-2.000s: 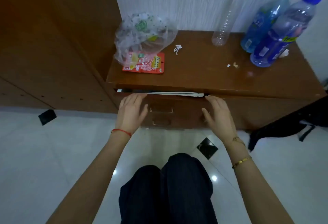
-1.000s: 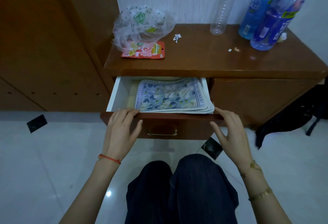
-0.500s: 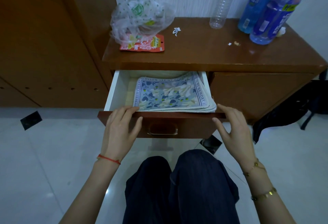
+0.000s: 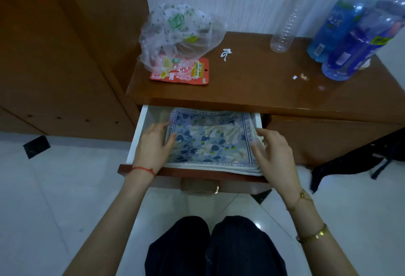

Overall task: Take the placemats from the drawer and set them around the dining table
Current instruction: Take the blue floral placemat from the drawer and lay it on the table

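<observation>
The drawer (image 4: 136,135) of a low wooden cabinet stands pulled out, white inside. A stack of placemats (image 4: 210,142) with a blue and cream flower print and a lettered border lies flat in it and fills its right side. My left hand (image 4: 153,146) rests inside the drawer at the stack's left edge, fingers spread, the thumb on the top mat. At the stack's right edge my right hand (image 4: 274,155) touches the mats with fingers apart. Neither hand has closed on the mats.
On the cabinet top (image 4: 252,87) lie a clear plastic bag (image 4: 177,35) over a red snack packet (image 4: 188,74), an empty clear bottle (image 4: 287,24) and two blue bottles (image 4: 350,35). A dark bag (image 4: 359,159) lies on the white tiled floor at right. My knees (image 4: 214,245) are below the drawer.
The drawer was pulled from nearly shut to out. Both hands have left its front edge and moved in to the left and right sides of the placemat stack.
</observation>
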The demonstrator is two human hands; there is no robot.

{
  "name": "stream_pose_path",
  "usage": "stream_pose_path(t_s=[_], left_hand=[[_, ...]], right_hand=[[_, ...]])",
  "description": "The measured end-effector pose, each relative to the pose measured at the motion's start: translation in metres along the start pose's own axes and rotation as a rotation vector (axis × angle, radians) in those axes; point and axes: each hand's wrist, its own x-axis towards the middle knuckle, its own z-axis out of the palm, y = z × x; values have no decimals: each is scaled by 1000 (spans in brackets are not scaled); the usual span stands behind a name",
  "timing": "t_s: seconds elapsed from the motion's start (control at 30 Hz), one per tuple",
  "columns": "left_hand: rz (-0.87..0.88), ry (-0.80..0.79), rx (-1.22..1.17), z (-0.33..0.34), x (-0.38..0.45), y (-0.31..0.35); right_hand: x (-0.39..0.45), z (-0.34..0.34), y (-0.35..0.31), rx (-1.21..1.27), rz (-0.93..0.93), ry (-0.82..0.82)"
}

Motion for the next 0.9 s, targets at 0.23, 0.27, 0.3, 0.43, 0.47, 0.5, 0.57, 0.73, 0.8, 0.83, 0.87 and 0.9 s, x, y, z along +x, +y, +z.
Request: stream_pose_path(t_s=[0.23, 0.27, 0.3, 0.43, 0.47, 0.5, 0.57, 0.73, 0.8, 0.83, 0.87, 0.9], left_hand=[[-319, -260, -9, 1, 7, -5], [-359, -309, -10, 1, 10, -6], [-399, -356, -11, 0, 13, -7], [-574, -541, 7, 3, 20, -9], [-606, -571, 5, 4, 20, -11], [-632, -597, 6, 5, 20, -12], [-668, -632, 20, 6, 21, -16], [-708, -621, 22, 4, 23, -14], [-717, -602, 7, 1, 22, -10], [-711, -592, 2, -1, 22, -7], [-705, -585, 2, -3, 22, -5], [-699, -579, 2, -6, 21, -3]], right_hand=[[5, 4, -16, -38, 151, -88], [6, 5, -17, -42, 177, -93], [6, 6, -19, -49, 198, -92], [9, 9, -23, -29, 263, -72], [9, 9, -25, -21, 276, -72], [10, 10, -26, -11, 295, -75], [10, 11, -28, 7, 340, -86], [14, 14, -29, 46, 412, -74], [15, 13, -29, 58, 430, -70], [15, 12, -29, 65, 435, -68], [15, 11, -29, 73, 439, -68], [15, 9, -29, 80, 442, -66]])
